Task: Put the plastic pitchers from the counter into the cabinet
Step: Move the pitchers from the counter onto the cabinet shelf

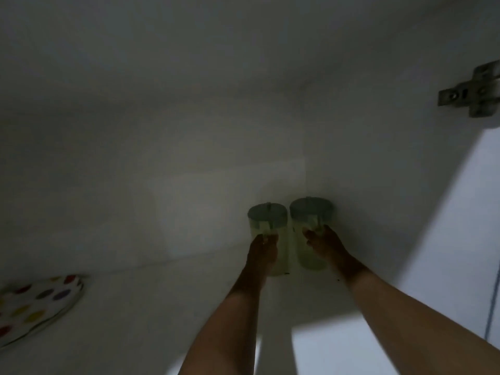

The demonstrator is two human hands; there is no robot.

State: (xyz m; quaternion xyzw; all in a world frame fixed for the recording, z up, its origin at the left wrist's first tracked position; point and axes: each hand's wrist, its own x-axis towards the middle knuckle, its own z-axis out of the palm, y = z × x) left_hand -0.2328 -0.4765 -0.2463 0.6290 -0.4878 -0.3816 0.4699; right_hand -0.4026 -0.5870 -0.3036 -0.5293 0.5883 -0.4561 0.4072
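Observation:
Two pale green plastic pitchers with dark lids stand side by side deep in the back right corner of a dim white cabinet. My left hand [262, 249] is closed around the handle of the left pitcher [266, 220]. My right hand [326, 246] grips the handle of the right pitcher [311, 212], which stands against the right cabinet wall. Both pitchers are upright and seem to rest on the shelf [162, 307]. Both forearms reach in from the bottom of the view.
A white plate with coloured dots [35, 307] lies on the shelf at the far left. A metal door hinge [473, 90] is fixed to the right wall. The bright cabinet opening edge runs along the right and bottom.

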